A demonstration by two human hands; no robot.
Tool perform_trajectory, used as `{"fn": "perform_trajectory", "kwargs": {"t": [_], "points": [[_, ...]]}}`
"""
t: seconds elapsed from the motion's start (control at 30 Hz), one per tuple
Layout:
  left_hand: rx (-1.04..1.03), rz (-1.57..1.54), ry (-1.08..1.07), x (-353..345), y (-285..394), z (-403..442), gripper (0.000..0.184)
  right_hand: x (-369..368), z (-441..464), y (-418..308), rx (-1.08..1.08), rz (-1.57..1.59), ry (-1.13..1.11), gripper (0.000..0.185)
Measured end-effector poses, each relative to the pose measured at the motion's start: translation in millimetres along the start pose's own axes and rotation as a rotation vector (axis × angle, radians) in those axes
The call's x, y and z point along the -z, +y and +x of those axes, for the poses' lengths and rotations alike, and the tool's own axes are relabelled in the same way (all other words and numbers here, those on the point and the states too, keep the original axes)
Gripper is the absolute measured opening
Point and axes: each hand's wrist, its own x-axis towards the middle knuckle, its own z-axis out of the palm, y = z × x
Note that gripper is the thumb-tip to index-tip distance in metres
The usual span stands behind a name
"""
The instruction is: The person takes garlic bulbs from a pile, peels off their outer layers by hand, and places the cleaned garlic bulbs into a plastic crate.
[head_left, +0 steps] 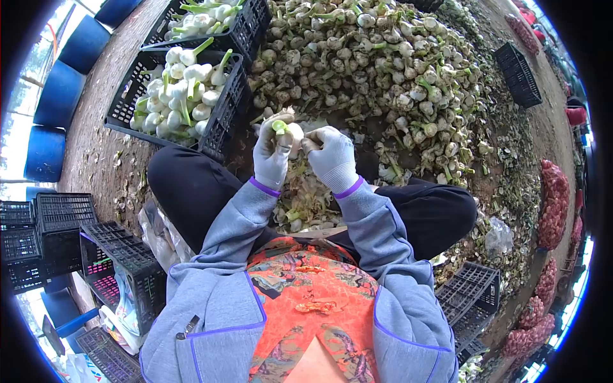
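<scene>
My left hand (272, 150), in a pale work glove, is closed around a garlic bulb (295, 135) whose cut green stem points toward me. My right hand (331, 150), gloved too, has its fingers drawn together at the right side of that bulb; whether they pinch a bit of its skin is too small to tell. Beneath both hands lie peeled skins and trimmings (303, 191) between my legs. A large heap of soil-stained bulbs (364, 64) rises just beyond the hands. At the upper left a black crate (223, 121) holds cleaned white bulbs (179, 96).
Behind that crate stands another crate of white bulbs (207, 19). Black crates (121, 255) are stacked at the left, near blue barrels (60, 96). More crates (469, 293) stand at the lower right, and one (518, 75) at the upper right. Red net sacks (552, 204) line the right side.
</scene>
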Motion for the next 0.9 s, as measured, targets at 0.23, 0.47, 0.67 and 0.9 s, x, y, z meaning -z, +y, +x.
{"fn": "perform_trajectory", "kwargs": {"t": [0.23,0.47,0.67,0.9], "points": [[0.091,-0.043,0.054,-4,2,-5,0.033,-11,-2,-2,0.084,-0.155,0.07,0.012],[0.323,-0.492,0.121,-1,17,8,0.04,-7,7,12,0.08,-0.006,0.158,0.013],[0.357,-0.966,0.002,13,10,21,0.046,-5,13,36,-0.126,0.031,0.045,0.014],[0.376,-1.3,0.139,33,16,36,0.041,-21,2,55,-0.048,-0.397,-0.711,0.028]]}}
